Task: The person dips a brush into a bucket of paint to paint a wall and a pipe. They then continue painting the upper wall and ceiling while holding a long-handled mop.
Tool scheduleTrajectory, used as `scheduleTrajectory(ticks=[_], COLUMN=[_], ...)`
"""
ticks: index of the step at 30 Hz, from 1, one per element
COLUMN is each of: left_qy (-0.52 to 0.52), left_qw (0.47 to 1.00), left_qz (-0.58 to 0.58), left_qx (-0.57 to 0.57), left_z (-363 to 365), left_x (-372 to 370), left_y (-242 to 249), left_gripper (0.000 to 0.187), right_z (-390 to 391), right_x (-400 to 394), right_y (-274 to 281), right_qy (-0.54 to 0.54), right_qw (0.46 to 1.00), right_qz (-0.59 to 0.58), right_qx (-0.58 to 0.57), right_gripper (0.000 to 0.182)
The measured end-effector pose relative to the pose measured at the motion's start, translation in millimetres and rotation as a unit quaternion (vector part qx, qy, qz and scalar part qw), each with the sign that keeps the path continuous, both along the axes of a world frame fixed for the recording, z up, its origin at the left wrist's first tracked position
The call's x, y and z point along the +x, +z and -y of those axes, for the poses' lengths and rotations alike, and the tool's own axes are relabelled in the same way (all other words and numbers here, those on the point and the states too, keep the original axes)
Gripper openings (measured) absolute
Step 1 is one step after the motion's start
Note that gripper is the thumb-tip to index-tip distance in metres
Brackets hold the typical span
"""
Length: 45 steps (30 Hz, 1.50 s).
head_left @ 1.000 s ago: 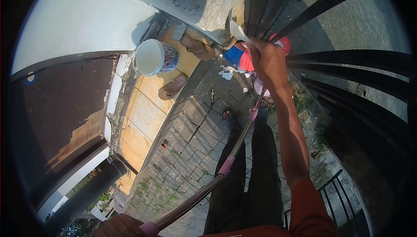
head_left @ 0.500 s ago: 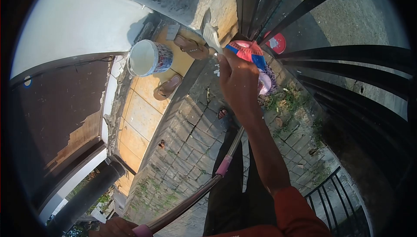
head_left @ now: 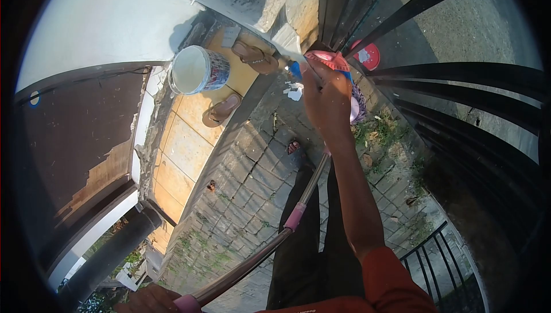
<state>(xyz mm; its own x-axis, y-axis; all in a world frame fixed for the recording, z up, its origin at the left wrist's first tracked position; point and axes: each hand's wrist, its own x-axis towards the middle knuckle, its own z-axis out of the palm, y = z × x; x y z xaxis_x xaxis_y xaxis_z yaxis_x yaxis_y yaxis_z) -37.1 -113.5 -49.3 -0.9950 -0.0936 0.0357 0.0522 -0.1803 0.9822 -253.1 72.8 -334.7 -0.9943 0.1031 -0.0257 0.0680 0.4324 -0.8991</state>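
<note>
My right hand (head_left: 328, 97) is closed with its thumb and fingers on a flat white piece (head_left: 287, 38), which reaches up along the foot of the wall. Whether it is a blade or a flake of paint I cannot make out. White scraps (head_left: 294, 91) lie on the paving just below. At the lower left, my left hand (head_left: 150, 300) is wrapped at the pink end of a mop handle (head_left: 244, 265), a metal pole slanting up past my legs. Behind my right hand are a purple-fringed mop head (head_left: 358, 105) and a pink and blue plastic thing (head_left: 332, 60), partly hidden.
A white paint bucket (head_left: 201, 70) and a pair of brown sandals (head_left: 221, 111) stand on the yellow tiled ledge (head_left: 182, 152). Black metal gate bars (head_left: 459, 70) run along the right. A red round dish (head_left: 366, 55) lies beyond them. Weeds grow between the paving stones (head_left: 241, 198).
My right hand has moved slightly right and down, with the white piece now lower along the wall. More white scraps show on the ground. The left hand stays at the handle's end.
</note>
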Motion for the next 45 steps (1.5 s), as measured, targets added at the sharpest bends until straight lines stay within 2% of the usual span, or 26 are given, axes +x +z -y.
scheduleTrajectory(ticks=[2,4,6,7,9,10,11,15,17,18,20,21,23,25,27,29,31,32,34,35,37,38,39,41,43,45], left_qy=[0.014,0.043,0.026,0.009,0.038,0.068,0.069,0.024,0.014,0.029,0.045,0.049,0.053,0.057,0.065,0.072,0.083,0.084,0.104,0.105,0.088,0.088,0.083,0.075,0.080,0.079], left_qw=[1.000,0.999,0.999,0.999,0.998,0.997,0.996,0.999,0.999,0.999,0.998,0.998,0.998,0.998,0.998,0.997,0.996,0.996,0.994,0.994,0.996,0.996,0.996,0.997,0.996,0.996], left_qz=[0.027,-0.029,-0.034,-0.037,-0.039,-0.046,-0.047,-0.032,-0.032,-0.032,-0.034,-0.026,-0.017,-0.001,-0.007,-0.016,-0.030,-0.029,-0.040,-0.038,-0.023,-0.023,-0.020,-0.025,-0.039,-0.039], left_qx=[-0.005,0.008,0.012,0.018,0.011,0.006,0.007,0.021,0.020,0.016,0.009,0.000,-0.008,-0.020,-0.015,-0.012,-0.003,-0.004,-0.001,0.000,0.000,0.000,-0.004,-0.009,-0.005,-0.009], left_z=[-2,-6,-2,0,-7,-9,-8,-1,-2,-5,-6,-6,-6,-7,-10,-11,-11,-11,-13,-11,-7,-7,-7,-7,-9,-7], left_x=[0,-1,-2,-3,-4,-5,-5,-7,-8,-9,-8,-8,-7,-6,-8,-9,-8,-8,-8,-6,-3,-2,-2,-4,-6,-5], left_y=[2,-6,-8,-9,-10,-10,-11,-10,-8,-7,-5,-5,-3,-2,-4,-6,-6,-7,-9,-9,-8,-8,-7,-8,-7,-7], left_gripper=[0.027,0.029,0.029,0.029,0.029,0.029,0.029,0.027,0.026,0.024,0.022,0.021,0.020,0.019,0.019,0.018,0.017,0.017,0.017,0.017,0.016,0.016,0.016,0.016,0.017,0.017], right_z=[-14,-22,-27,-26,-24,-13,-5,-7,-14,-20,-29,-28,-26,-18,-8,-11,-21,-24,-28,-27,-19,-8,-4,0,-8,-15], right_x=[10,6,-2,-7,-20,-24,-21,3,15,14,7,2,-12,-17,-13,-8,-7,-9,-12,-11,-16,-14,-6,6,9,7], right_y=[5,14,25,29,30,25,26,42,42,46,62,66,70,69,52,47,57,63,76,75,72,52,41,30,25,26], right_qy=[0.027,0.053,-0.016,-0.016,-0.046,-0.048,-0.046,0.038,0.079,0.079,0.075,0.076,0.007,0.028,0.069,0.063,0.055,0.056,0.007,0.008,0.029,0.034,0.034,0.046,0.062,0.029], right_qw=[0.999,0.997,0.997,0.996,0.991,0.984,0.984,0.996,0.993,0.993,0.995,0.995,1.000,1.000,0.992,0.989,0.997,0.997,0.996,0.996,0.998,0.998,0.998,0.986,0.989,0.993], right_qz=[-0.014,-0.030,0.076,0.079,0.031,-0.032,-0.033,0.007,-0.084,-0.085,0.020,0.020,-0.017,0.006,-0.055,-0.092,-0.008,-0.007,0.067,0.069,0.048,-0.041,-0.041,-0.096,-0.065,0.023], right_qx=[0.026,0.053,-0.024,-0.026,-0.119,-0.168,-0.167,-0.085,0.009,0.008,0.061,0.060,-0.014,0.003,0.088,0.099,0.060,0.059,0.061,0.062,0.003,0.023,0.024,0.132,0.120,0.111], right_gripper=[0.024,0.024,0.022,0.022,0.021,0.021,0.021,0.020,0.018,0.018,0.025,0.025,0.013,0.012,0.013,0.014,0.014,0.014,0.023,0.023,0.027,0.014,0.014,0.016,0.017,0.016])
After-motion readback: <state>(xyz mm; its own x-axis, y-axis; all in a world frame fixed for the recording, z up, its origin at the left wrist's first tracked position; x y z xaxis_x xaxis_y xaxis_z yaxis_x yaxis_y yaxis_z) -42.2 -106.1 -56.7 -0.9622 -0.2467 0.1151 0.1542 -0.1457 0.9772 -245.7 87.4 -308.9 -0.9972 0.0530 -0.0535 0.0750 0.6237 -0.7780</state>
